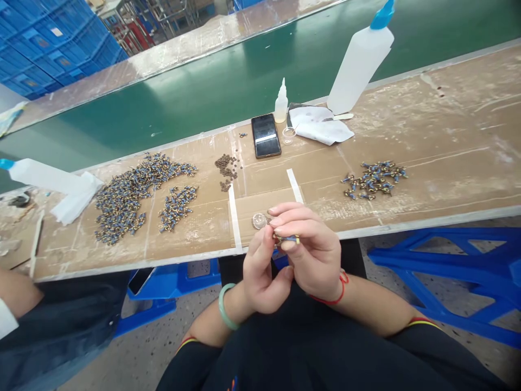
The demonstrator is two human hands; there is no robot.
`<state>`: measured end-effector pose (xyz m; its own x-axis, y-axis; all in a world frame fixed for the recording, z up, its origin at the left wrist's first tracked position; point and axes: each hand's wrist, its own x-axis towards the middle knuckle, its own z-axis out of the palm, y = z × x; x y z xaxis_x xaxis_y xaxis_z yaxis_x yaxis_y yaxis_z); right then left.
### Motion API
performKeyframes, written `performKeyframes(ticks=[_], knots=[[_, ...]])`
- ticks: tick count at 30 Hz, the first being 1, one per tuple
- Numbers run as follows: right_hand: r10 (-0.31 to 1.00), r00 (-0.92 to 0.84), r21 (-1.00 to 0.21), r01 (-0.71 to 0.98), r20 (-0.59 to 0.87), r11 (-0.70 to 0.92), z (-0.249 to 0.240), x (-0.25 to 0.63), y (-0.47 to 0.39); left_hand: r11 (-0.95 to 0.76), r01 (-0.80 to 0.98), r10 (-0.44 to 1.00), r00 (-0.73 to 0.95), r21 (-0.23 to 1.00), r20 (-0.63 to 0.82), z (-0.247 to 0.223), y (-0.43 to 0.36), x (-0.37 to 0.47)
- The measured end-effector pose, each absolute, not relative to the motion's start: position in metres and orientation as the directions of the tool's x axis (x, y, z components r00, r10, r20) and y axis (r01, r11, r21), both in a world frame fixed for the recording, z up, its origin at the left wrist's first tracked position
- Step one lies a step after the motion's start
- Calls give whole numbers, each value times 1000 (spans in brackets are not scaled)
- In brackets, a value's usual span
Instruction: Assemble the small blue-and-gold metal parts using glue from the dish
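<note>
A small blue and gold piece (290,238) is pinched between the thumb and fingers of my right hand (315,250), just over the table's front edge. My left hand (262,277), with a pale green bangle at its wrist, is closed beside it, its index fingertip near the piece's left end; whether it grips the piece too is hard to see. Behind the fingers lies a round silvery disc (259,220) on the cardboard. Small brown discs (224,163) are scattered farther back. Similar blue and gold pieces lie in a big pile (126,195), a smaller pile (177,206) and a right-hand group (374,179).
A phone (266,136), a small dropper bottle (281,103) and white paper (319,125) lie behind my hands. A large white bottle (360,68) stands at back right, another bottle (43,175) leans at left. A person's arm (18,293) shows at far left.
</note>
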<state>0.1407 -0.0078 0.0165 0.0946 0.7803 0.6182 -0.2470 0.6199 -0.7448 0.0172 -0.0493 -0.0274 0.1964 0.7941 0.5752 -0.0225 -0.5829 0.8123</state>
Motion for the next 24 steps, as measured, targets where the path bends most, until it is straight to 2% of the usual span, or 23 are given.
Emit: performKeyframes(ticks=[2, 5, 8, 10, 13, 20, 24], knots=[[819, 118, -779, -260, 561, 571, 16, 141, -7, -551, -25, 808, 232, 834, 541, -26, -48, 15], [898, 109, -819, -375, 426, 434, 13, 142, -8, -507, -23, 825, 276, 861, 493, -25, -47, 11], [934, 55, -811, -479, 354, 336, 10, 144, -11, -528, -22, 815, 266, 849, 514, -24, -46, 12], [939, 45, -817, -480, 340, 319, 8, 146, -12, -544, -17, 810, 249, 839, 531, -23, -44, 15], [929, 74, -836, -416, 362, 359, 8, 150, -12, -564, -18, 799, 239, 826, 551, -20, -41, 19], [853, 105, -807, -280, 512, 519, 6, 152, -8, -583, 10, 790, 240, 812, 564, -25, -41, 23], [856, 142, -824, -233, 497, 517, -4, 153, -8, -581, 8, 792, 237, 814, 563, -37, -42, 26]])
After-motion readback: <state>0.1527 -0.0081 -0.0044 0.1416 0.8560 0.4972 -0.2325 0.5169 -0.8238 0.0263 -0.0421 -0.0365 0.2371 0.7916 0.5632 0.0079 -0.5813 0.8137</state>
